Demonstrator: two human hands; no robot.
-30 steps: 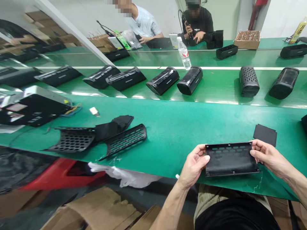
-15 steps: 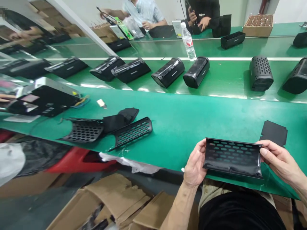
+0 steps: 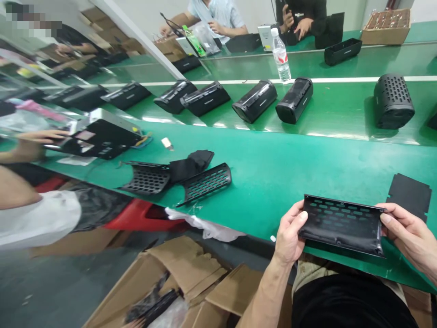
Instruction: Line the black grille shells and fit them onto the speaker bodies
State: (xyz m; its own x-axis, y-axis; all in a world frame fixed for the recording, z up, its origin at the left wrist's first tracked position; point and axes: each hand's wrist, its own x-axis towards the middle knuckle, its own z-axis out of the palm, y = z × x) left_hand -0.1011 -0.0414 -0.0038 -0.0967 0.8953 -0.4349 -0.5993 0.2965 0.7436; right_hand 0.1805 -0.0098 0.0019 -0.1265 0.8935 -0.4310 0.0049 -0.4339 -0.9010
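A curved black speaker grille point(image 3: 342, 228) with rows of slots is held level over the bench's front edge, its hollow side up. My left hand point(image 3: 290, 232) grips its left end, the thumb on the rim. At the opposite end, my right hand point(image 3: 408, 232) pinches the upper corner between thumb and fingers. Just beyond my right hand lies a flat black sheet point(image 3: 409, 195) with notched edges. Two more grilles, one slotted point(image 3: 208, 183) and one with broader holes point(image 3: 147, 178), rest farther left beside some black sheets point(image 3: 191, 166).
Several black speaker housings point(image 3: 255, 101) stand along the green conveyor point(image 3: 341, 107). A water bottle point(image 3: 281, 57) is upright behind them. On the left, a co-worker's hand point(image 3: 43, 135) is by a black box-shaped device point(image 3: 105, 136). Open cardboard boxes point(image 3: 184, 259) sit below the bench.
My view has swung left, so the scene appears farther right. My left thumb has come over the grille's rim. Both hands still hold the grille.
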